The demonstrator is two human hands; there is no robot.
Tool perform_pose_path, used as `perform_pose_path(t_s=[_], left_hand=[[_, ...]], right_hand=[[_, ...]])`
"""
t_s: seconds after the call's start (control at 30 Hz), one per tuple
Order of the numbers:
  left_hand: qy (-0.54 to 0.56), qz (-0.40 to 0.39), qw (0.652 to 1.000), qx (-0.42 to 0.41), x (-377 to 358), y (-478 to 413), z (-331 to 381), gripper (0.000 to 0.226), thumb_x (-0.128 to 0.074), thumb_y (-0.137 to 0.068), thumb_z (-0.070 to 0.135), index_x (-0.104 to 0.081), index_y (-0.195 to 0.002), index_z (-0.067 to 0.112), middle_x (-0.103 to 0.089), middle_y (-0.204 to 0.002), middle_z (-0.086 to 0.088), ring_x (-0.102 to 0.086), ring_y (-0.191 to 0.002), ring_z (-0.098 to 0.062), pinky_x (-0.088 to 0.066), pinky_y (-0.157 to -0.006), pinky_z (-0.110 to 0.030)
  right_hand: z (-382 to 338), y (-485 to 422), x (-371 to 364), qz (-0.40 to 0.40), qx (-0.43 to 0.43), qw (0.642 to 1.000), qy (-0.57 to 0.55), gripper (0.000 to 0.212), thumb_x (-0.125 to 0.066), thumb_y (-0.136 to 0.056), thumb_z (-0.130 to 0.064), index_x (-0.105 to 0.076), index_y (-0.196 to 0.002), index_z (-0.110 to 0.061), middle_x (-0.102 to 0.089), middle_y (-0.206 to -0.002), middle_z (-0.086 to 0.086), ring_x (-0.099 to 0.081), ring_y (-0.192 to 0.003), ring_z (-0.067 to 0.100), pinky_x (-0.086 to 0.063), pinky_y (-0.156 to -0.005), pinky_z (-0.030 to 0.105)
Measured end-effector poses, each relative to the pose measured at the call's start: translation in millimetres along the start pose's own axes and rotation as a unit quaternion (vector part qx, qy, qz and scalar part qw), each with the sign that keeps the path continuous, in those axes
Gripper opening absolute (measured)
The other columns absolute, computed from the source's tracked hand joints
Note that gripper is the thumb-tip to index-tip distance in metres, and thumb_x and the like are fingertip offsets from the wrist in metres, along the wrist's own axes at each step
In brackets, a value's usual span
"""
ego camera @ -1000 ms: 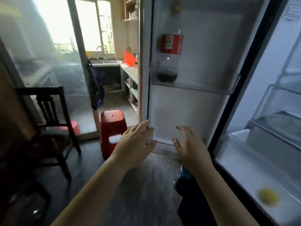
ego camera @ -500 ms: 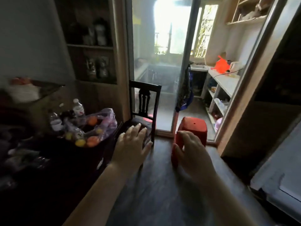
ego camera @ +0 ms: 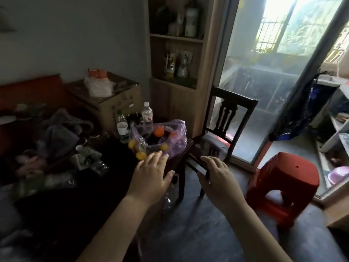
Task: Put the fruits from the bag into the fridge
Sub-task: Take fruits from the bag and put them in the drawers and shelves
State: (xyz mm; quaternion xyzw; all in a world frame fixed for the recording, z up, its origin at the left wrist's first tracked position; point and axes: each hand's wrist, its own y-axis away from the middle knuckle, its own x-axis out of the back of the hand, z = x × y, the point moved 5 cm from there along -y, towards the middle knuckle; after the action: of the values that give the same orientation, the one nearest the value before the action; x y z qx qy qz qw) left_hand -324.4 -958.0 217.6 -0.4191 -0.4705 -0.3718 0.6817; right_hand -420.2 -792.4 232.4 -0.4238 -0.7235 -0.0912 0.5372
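Your left hand (ego camera: 151,176) and right hand (ego camera: 219,178): spread, empty; several fruits (ego camera: 159,132) in the bag (ego camera: 177,140), frame centre, not yet moved; fridge unseen.

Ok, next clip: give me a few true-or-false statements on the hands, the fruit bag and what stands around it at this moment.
1. Both hands hold nothing. True: the left hand and the right hand are open and empty.
2. Fruit is in the bag. True: orange and yellow fruit shows in the purple bag.
3. The bag lies on the floor. False: it sits on the corner of the dark table.
4. The left hand grips a yellow fruit. False: it reaches toward the bag with straight fingers and holds nothing.
5. Two bottles stand on the table by the bag. True: both bottles are upright.
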Motion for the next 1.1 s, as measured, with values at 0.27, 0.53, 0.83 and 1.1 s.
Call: perform_pose_path(t_s=[0.27,0.53,0.83,1.1], left_hand=[[-0.023,-0.018,0.998,0.064,-33.7,-95.2,-9.0,0.060,-0.028,-0.095,0.053,-0.027,-0.146,0.022,-0.029,-0.153,0.001,-0.021,-0.142,-0.015,-0.023,-0.113,-0.036],[-0.009,-0.037,0.992,0.121,-84.8,-158.7,-14.4,0.058,-0.034,-0.096,0.049,-0.027,-0.147,0.022,-0.030,-0.152,0.002,-0.023,-0.141,-0.015,-0.022,-0.112,-0.034],[0.015,-0.019,0.984,0.176,-111.2,-205.8,-75.9,0.053,-0.043,-0.095,0.044,-0.039,-0.141,0.019,-0.040,-0.146,0.000,-0.035,-0.135,-0.017,-0.028,-0.108,-0.034],[0.089,-0.039,0.977,0.189,-169.5,-278.6,-147.5,0.044,-0.047,-0.095,0.033,-0.049,-0.134,0.014,-0.051,-0.136,-0.003,-0.047,-0.124,-0.022,-0.040,-0.100,-0.035]], right_hand=[[59.6,-106.5,-23.7,-0.046,0.063,0.997,-0.005,0.049,-0.057,-0.089,-0.030,-0.047,-0.135,-0.016,-0.052,-0.132,0.002,-0.048,-0.123,0.021,-0.038,-0.100,0.027],[111.0,-193.3,-53.2,-0.068,0.102,0.992,-0.034,0.043,-0.058,-0.090,-0.027,-0.052,-0.131,-0.013,-0.056,-0.128,0.003,-0.052,-0.117,0.023,-0.039,-0.097,0.028],[100.3,-260.8,-139.6,-0.165,0.160,0.972,-0.040,0.044,-0.056,-0.085,-0.026,-0.053,-0.127,-0.013,-0.057,-0.125,0.006,-0.055,-0.112,0.029,-0.047,-0.092,0.038],[97.3,-342.5,-227.1,-0.254,0.157,0.954,-0.009,0.042,-0.049,-0.089,-0.021,-0.049,-0.131,-0.012,-0.052,-0.131,0.003,-0.051,-0.118,0.024,-0.044,-0.091,0.033]])
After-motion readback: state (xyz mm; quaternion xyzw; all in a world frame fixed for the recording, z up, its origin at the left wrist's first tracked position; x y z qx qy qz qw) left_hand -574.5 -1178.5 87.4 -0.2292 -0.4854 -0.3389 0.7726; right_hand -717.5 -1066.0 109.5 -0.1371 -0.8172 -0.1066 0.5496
